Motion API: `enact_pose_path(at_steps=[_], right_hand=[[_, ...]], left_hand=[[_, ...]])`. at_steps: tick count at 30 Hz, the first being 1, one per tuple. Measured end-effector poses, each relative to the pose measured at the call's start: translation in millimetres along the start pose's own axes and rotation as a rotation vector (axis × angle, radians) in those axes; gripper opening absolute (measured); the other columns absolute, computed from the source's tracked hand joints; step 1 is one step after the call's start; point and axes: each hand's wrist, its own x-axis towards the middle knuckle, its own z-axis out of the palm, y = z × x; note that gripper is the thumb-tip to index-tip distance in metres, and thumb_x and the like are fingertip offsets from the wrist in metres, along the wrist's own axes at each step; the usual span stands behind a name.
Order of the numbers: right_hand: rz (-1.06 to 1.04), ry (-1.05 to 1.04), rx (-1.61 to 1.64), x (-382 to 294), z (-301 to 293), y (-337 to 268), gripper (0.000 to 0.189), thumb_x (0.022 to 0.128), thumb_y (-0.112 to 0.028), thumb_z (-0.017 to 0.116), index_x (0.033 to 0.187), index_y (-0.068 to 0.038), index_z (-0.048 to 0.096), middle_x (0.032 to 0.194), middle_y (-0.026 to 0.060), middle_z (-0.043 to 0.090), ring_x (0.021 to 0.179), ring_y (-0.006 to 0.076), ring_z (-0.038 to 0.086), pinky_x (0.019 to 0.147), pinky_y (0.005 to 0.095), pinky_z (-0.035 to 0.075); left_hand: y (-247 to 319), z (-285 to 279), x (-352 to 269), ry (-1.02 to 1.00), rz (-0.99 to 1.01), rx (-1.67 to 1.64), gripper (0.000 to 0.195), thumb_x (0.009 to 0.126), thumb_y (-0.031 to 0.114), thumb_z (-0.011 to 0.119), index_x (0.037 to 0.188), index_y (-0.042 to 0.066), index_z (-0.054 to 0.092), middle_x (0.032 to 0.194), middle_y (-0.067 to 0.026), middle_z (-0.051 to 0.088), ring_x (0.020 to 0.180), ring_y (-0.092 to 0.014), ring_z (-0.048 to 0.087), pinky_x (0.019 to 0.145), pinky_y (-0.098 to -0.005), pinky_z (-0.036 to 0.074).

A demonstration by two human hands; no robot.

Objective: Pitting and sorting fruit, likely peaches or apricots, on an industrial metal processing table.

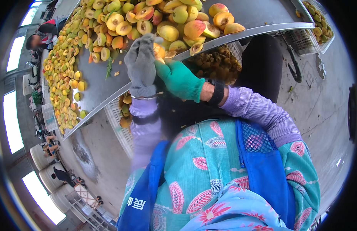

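My left hand [141, 62], in a grey glove, is closed around one side of a peach half [158, 52] above the rim of the metal table [207, 46]. In a green knitted glove, my right hand [178, 78] meets it from the other side, its fingertips at the fruit. Whether the right hand holds a small tool cannot be seen. Halved peaches [168, 33] lie heaped on the table just beyond both hands, some with the cut face up. A small cut piece [196, 49] rests on the table's rim.
Below the table edge stand a crate of dark fruit pieces [222, 63] and a white plastic crate [116, 122] with more fruit. Another filled crate [323, 43] is at the upper right. A person [41, 42] is at the far left end.
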Motion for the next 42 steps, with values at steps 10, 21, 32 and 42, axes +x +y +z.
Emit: enact_pose_path(at_steps=[10, 21, 32, 42], right_hand=[[0.337, -0.691, 1.105, -6.9, -25.4, -8.4, 0.039, 0.099, -0.047, 0.035, 0.087, -0.014, 0.051, 0.054, -0.009, 0.038, 0.042, 0.0055, 0.035, 0.042, 0.0233, 0.029], [0.865, -0.277, 0.832, -35.0, -59.2, 12.7, 0.037, 0.097, -0.047, 0.04, 0.085, -0.013, 0.05, 0.052, -0.0044, 0.042, 0.037, 0.0093, 0.041, 0.038, 0.0244, 0.034], [0.396, 0.014, 0.07, -7.6, -15.7, -15.0, 0.042, 0.094, -0.048, 0.046, 0.084, -0.008, 0.053, 0.058, 0.0018, 0.049, 0.044, 0.0135, 0.048, 0.039, 0.027, 0.039], [-0.258, 0.122, -0.773, 34.3, 5.8, -5.7, 0.047, 0.097, -0.042, 0.04, 0.093, 0.003, 0.054, 0.071, 0.0219, 0.062, 0.07, 0.0414, 0.062, 0.064, 0.0482, 0.048]], left_hand=[[10.0, -14.6, 29.1, -0.778, -0.267, 0.01, 0.029, 0.097, 0.026, 0.048, 0.109, 0.002, 0.059, 0.091, -0.0091, 0.066, 0.083, -0.016, 0.061, 0.074, -0.0292, 0.05], [-17.3, -197.2, -20.9, -0.49, -0.08, 1.202, 0.024, 0.092, 0.021, 0.046, 0.101, 0.004, 0.06, 0.083, -0.0113, 0.063, 0.072, -0.026, 0.06, 0.061, -0.0369, 0.046], [-100.9, -146.8, 117.4, -0.24, -0.384, 1.096, 0.051, 0.073, 0.02, 0.069, 0.119, 0.004, 0.051, 0.104, -0.0166, 0.064, 0.092, -0.029, 0.065, 0.078, -0.0347, 0.051], [-23.3, -46.5, 5.3, -0.006, -0.092, -0.119, 0.026, 0.086, 0.005, 0.057, 0.112, 0.004, 0.06, 0.1, -0.01, 0.065, 0.083, -0.018, 0.065, 0.07, -0.0278, 0.053]])
